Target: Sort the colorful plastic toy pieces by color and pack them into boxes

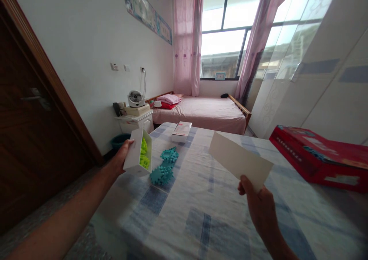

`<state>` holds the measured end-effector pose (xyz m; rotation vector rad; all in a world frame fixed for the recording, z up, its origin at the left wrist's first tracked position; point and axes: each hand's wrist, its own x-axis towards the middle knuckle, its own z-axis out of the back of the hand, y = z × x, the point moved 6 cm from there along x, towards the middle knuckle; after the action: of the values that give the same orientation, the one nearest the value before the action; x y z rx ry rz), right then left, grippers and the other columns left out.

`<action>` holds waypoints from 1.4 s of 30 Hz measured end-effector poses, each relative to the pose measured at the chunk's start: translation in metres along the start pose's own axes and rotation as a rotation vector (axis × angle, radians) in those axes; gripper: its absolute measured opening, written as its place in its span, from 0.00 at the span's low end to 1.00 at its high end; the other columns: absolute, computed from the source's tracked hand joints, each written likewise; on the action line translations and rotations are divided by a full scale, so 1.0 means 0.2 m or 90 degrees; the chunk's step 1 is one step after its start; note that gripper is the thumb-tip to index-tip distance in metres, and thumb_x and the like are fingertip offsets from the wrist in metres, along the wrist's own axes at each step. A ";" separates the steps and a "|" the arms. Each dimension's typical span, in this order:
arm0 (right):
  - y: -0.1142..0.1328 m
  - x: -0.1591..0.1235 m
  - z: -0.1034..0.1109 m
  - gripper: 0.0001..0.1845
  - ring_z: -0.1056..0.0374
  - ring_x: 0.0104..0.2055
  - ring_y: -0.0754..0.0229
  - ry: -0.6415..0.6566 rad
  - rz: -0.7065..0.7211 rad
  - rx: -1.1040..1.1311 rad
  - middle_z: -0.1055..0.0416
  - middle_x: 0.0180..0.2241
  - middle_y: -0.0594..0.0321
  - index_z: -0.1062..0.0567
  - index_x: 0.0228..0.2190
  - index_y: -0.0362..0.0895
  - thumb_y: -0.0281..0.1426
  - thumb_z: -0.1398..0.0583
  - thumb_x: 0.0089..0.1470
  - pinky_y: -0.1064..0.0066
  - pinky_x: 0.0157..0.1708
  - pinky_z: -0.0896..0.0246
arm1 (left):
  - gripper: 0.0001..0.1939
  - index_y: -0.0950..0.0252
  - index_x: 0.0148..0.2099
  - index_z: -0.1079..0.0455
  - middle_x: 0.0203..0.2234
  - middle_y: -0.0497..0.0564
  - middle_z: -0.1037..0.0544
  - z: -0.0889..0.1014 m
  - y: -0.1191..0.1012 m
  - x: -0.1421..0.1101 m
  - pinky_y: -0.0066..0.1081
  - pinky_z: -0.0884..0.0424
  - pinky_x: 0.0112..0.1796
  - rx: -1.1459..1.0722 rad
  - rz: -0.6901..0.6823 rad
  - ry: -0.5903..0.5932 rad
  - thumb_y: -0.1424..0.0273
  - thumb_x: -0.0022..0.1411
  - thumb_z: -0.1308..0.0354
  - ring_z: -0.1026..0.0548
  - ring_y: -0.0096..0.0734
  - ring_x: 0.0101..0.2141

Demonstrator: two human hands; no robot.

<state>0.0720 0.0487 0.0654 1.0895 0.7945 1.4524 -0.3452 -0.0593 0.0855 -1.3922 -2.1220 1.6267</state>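
Observation:
My left hand [124, 156] grips a small white box [133, 154] by its side, above the table's left edge. The box is tipped so its open face points right, and bright green toothed pieces [144, 156] show inside. Beside it on the cloth lies a cluster of teal gear-like pieces [163, 172]. Over the right half of the table, my right hand [257, 197] pinches a flat pale card [240, 158] at its lower edge, thumb on top. The card is held up at a tilt.
A white box lid [181, 131] lies near the far edge of the table, which has a blue-and-white checked cloth [195, 210]. A large red box [319, 156] stands at the right. Beyond are a bed [207, 112] and a bedside cabinet with a fan [136, 98].

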 end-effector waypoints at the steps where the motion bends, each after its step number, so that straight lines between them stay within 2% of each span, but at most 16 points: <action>1: -0.01 0.00 0.00 0.22 0.36 0.25 0.58 0.006 -0.001 0.000 0.33 0.19 0.61 0.33 0.17 0.43 0.48 0.47 0.47 0.66 0.30 0.43 | 0.16 0.70 0.42 0.29 0.19 0.52 0.24 0.00 0.01 0.02 0.33 0.28 0.17 0.022 0.005 0.010 0.64 0.59 0.50 0.26 0.36 0.16; 6: -0.04 0.00 -0.02 0.23 0.36 0.24 0.58 0.033 0.005 -0.002 0.33 0.19 0.61 0.33 0.18 0.43 0.50 0.48 0.47 0.66 0.30 0.43 | 0.15 0.72 0.41 0.28 0.20 0.55 0.23 -0.11 0.07 0.07 0.31 0.29 0.18 0.091 0.018 0.068 0.64 0.59 0.47 0.26 0.37 0.17; 11: -0.02 -0.01 -0.02 0.24 0.36 0.23 0.58 0.041 0.013 -0.011 0.34 0.18 0.61 0.34 0.17 0.44 0.51 0.48 0.46 0.66 0.28 0.43 | 0.17 0.72 0.41 0.28 0.22 0.57 0.22 -0.24 0.09 0.06 0.28 0.30 0.19 0.204 -0.010 0.138 0.62 0.58 0.44 0.24 0.37 0.20; 14: 0.00 -0.01 -0.02 0.24 0.37 0.22 0.59 0.040 0.014 -0.011 0.34 0.17 0.62 0.34 0.17 0.44 0.51 0.48 0.46 0.67 0.27 0.43 | 0.18 0.71 0.41 0.27 0.21 0.54 0.22 -0.27 0.06 0.03 0.26 0.32 0.17 0.261 -0.066 0.135 0.61 0.54 0.40 0.25 0.35 0.19; 19: 0.02 -0.03 -0.03 0.23 0.37 0.22 0.59 0.043 0.032 0.002 0.35 0.17 0.63 0.34 0.18 0.44 0.51 0.47 0.47 0.68 0.26 0.43 | 0.19 0.67 0.44 0.28 0.22 0.50 0.22 -0.28 -0.01 -0.02 0.21 0.36 0.16 0.359 -0.228 0.098 0.64 0.51 0.37 0.27 0.29 0.18; 22: 0.02 -0.03 -0.04 0.22 0.37 0.21 0.60 0.053 0.041 0.012 0.35 0.17 0.64 0.34 0.19 0.44 0.50 0.47 0.48 0.68 0.25 0.43 | 0.20 0.68 0.46 0.29 0.21 0.50 0.23 -0.29 -0.02 -0.04 0.23 0.35 0.16 0.389 -0.244 0.101 0.62 0.53 0.39 0.28 0.29 0.18; 26: 0.01 -0.03 -0.05 0.20 0.37 0.22 0.60 0.066 0.032 0.016 0.35 0.18 0.64 0.34 0.21 0.44 0.48 0.47 0.49 0.68 0.25 0.43 | 0.21 0.67 0.48 0.30 0.19 0.48 0.24 -0.25 -0.06 -0.04 0.21 0.38 0.15 0.335 -0.271 0.076 0.64 0.52 0.37 0.30 0.26 0.16; 32: 0.02 -0.03 -0.05 0.20 0.38 0.22 0.60 0.073 0.053 0.011 0.36 0.18 0.65 0.33 0.22 0.44 0.48 0.48 0.49 0.69 0.25 0.43 | 0.17 0.70 0.37 0.29 0.19 0.53 0.24 -0.11 -0.10 0.04 0.25 0.35 0.14 0.333 -0.246 0.062 0.59 0.56 0.42 0.28 0.31 0.16; 36: 0.03 -0.04 -0.05 0.21 0.38 0.21 0.61 0.067 0.050 0.005 0.35 0.17 0.65 0.34 0.20 0.44 0.48 0.48 0.50 0.69 0.24 0.43 | 0.17 0.70 0.39 0.29 0.17 0.51 0.25 -0.04 -0.14 0.05 0.24 0.35 0.14 0.243 -0.237 0.019 0.59 0.56 0.43 0.29 0.31 0.15; 40: 0.05 -0.05 -0.05 0.23 0.35 0.22 0.60 0.068 0.063 0.009 0.33 0.18 0.62 0.32 0.18 0.43 0.47 0.50 0.53 0.69 0.25 0.40 | 0.19 0.66 0.46 0.30 0.23 0.50 0.22 -0.11 -0.16 -0.05 0.27 0.27 0.25 0.055 -0.255 0.047 0.58 0.62 0.50 0.25 0.31 0.21; 42: 0.07 -0.06 -0.06 0.23 0.33 0.24 0.60 0.065 0.094 0.012 0.29 0.21 0.60 0.29 0.24 0.42 0.45 0.51 0.55 0.68 0.27 0.37 | 0.18 0.63 0.49 0.31 0.27 0.48 0.21 -0.19 -0.13 -0.13 0.30 0.25 0.30 -0.016 -0.255 0.079 0.59 0.63 0.52 0.24 0.32 0.25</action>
<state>0.0563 0.0364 0.0713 1.1140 0.8154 1.6380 -0.3236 -0.0513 0.1330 -0.9609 -2.1768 1.3291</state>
